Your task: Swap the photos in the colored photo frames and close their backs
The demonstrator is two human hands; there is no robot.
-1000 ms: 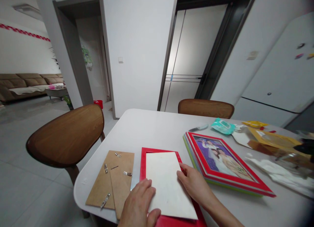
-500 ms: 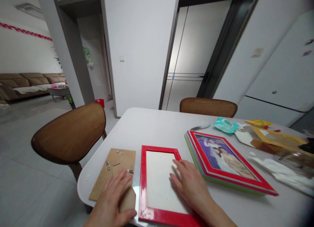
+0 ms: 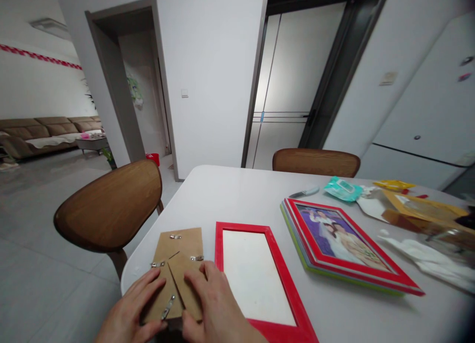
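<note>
Both L hand [image 3: 129, 308] & R hand [image 3: 217, 303], slightly apart, grip brown backing bd [image 3: 185, 245] nr its close end; red frame [image 3: 285, 276] w/ white sheet [image 3: 254, 276] lies just beside.

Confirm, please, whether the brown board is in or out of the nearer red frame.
Out: the brown board is beside the red frame, with white tabletop visible between them.

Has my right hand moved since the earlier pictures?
Yes. Against the table, your right hand has moved left, from the right side of the red frame to the brown backing board.
</note>
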